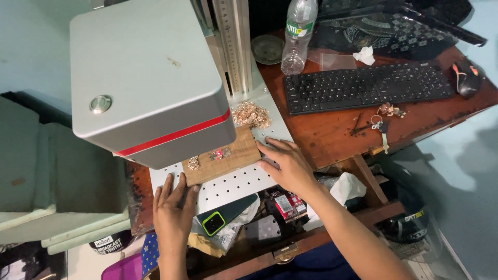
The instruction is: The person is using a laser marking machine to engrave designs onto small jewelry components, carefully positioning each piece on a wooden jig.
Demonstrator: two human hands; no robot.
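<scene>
Both hands, left hand (174,207) and right hand (285,165), lie open-fingered against the wooden block (222,157), which looks stiff, light and best steadied by its edges.

Wooden block (223,155) half under the grey machine head (150,78); trinkets too small.

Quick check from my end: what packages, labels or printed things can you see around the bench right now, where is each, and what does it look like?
Water bottle: back of desk, clear plastic, green and white label band.
Small carton: open drawer below right hand, red and white, boxy.
Black cap: floor lower left, near left hand, white printed patch.
Helmet: under desk right, dark, yellow lettering.
No screens visible.
</scene>
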